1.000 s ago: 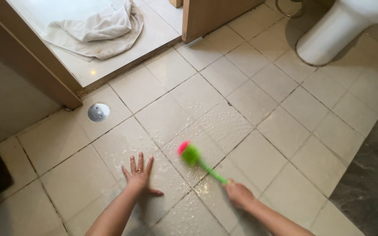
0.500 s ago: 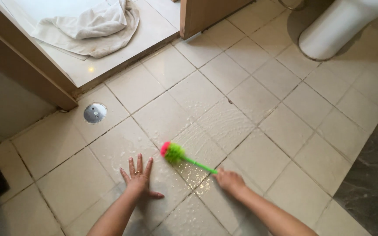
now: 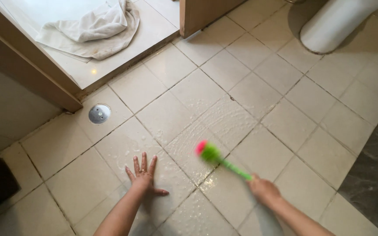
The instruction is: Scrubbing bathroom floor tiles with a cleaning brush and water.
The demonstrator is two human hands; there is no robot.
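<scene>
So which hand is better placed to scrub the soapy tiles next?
Right. The right hand grips the green brush with its head over the wet, soapy tiles. The left hand lies flat on the floor, fingers spread, seemingly as a prop.

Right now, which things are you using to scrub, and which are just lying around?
In use:
- green brush with a pink tip, gripped by the right hand
- wet, soapy floor tiles
- left hand, flat on the tiles

Lying about:
- white towel by the doorway
- round floor drain
- toilet base
</scene>
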